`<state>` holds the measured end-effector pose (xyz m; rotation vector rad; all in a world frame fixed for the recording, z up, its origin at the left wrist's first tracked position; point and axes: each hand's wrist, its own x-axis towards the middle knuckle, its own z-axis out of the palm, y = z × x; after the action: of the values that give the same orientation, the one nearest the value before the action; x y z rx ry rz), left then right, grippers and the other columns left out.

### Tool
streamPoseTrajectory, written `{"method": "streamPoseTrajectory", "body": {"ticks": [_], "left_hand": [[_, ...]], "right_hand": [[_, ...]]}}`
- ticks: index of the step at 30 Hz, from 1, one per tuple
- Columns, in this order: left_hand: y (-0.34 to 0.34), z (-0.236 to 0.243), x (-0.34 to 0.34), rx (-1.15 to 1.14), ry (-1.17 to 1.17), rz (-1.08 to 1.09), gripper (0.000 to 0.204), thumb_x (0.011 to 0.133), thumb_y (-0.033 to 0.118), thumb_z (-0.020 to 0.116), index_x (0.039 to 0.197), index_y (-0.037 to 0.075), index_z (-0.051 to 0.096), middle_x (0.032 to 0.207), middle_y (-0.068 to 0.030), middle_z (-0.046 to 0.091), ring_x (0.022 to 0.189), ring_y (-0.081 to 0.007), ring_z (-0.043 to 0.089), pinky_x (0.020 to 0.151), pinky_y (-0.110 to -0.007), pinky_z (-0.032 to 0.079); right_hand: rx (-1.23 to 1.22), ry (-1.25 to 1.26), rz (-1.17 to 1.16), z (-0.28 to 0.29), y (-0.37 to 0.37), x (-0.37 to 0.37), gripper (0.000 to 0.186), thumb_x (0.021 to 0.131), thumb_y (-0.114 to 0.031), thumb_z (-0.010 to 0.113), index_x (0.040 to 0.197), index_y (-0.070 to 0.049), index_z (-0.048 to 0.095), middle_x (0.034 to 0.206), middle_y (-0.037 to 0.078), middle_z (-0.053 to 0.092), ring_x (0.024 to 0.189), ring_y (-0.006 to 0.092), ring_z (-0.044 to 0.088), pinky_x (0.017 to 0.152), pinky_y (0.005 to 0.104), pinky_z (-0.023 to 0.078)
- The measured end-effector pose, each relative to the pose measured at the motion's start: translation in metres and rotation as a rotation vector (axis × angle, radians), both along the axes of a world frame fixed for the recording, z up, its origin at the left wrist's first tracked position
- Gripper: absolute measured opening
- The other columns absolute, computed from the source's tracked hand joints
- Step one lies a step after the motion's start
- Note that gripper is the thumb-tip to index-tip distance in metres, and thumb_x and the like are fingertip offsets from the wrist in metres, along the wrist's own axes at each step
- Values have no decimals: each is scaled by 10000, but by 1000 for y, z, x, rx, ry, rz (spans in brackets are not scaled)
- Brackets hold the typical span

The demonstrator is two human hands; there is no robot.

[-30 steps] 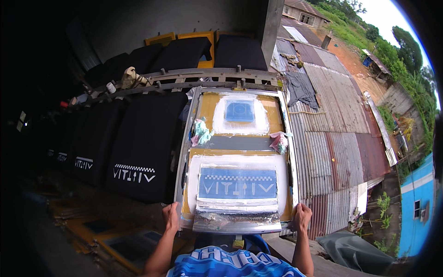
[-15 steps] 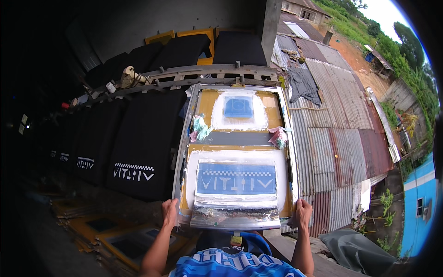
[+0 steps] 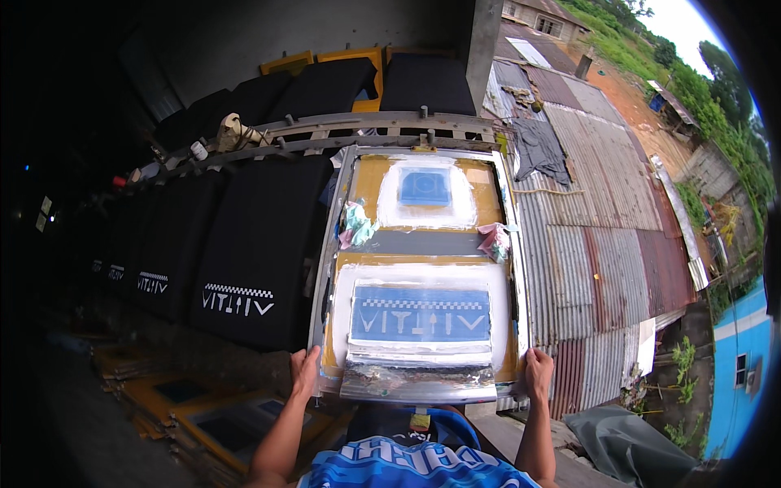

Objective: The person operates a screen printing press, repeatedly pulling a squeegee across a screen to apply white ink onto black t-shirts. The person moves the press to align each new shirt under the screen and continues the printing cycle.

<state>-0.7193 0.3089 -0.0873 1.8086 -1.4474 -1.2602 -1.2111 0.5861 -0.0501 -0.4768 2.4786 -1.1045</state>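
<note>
A screen-printing frame (image 3: 421, 244) with a silver rim lies in front of me, with two blue stencil panels ringed in white. My left hand (image 3: 303, 372) grips its near left corner, and my right hand (image 3: 537, 376) grips the near right. A wide metal squeegee (image 3: 417, 384), smeared with ink, rests across the near end. Crumpled pale green and pink scraps (image 3: 358, 224) sit on the left edge, with pink ones (image 3: 494, 241) on the right. What lies under the screen is hidden.
Black garments (image 3: 260, 228) with white prints stretch in a row leftward. More black pieces (image 3: 427, 85) lie beyond a metal rail (image 3: 374, 122). Yellow screens (image 3: 183, 390) are stacked low at left. Outside at right are corrugated roofs (image 3: 594, 276), greenery and a blue building (image 3: 740, 333).
The frame and both hands sit slightly higher in the picture than a second ago, as do the surroundings by a little. Both grips look the same.
</note>
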Motion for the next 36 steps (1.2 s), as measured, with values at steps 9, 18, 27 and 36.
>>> {"method": "streamPoseTrajectory", "body": {"ticks": [9, 18, 27, 36], "left_hand": [[7, -19, -1, -29, -141, 3, 516, 963, 386, 677, 756, -85, 638, 662, -166, 624, 647, -166, 550, 598, -409, 436], [-2, 5, -10, 60, -125, -36, 497, 995, 394, 659, 768, -47, 638, 661, -51, 582, 661, -120, 523, 588, -376, 423], [-2, 39, 11, 88, -62, -239, 503, 984, 372, 686, 691, -21, 572, 637, 22, 482, 660, -57, 400, 549, -339, 347], [2, 20, 4, -34, -114, -210, 553, 978, 399, 694, 685, -49, 554, 589, -53, 475, 625, -101, 414, 544, -383, 367]], "right_hand": [[143, -19, 145, -13, 4, -17, 315, 918, -217, 592, 827, 77, 657, 669, 185, 609, 655, 231, 580, 642, 419, 452], [330, -84, 402, -13, -1, -48, 350, 947, -239, 540, 826, 79, 622, 776, 319, 612, 724, 420, 645, 697, 489, 476], [306, -212, 449, -4, 39, -36, 371, 1008, -263, 558, 859, 71, 619, 667, 194, 572, 636, 196, 536, 634, 416, 453], [267, -80, 474, 0, 26, -40, 354, 987, -220, 569, 822, 89, 624, 637, 210, 562, 598, 273, 565, 628, 448, 460]]}}
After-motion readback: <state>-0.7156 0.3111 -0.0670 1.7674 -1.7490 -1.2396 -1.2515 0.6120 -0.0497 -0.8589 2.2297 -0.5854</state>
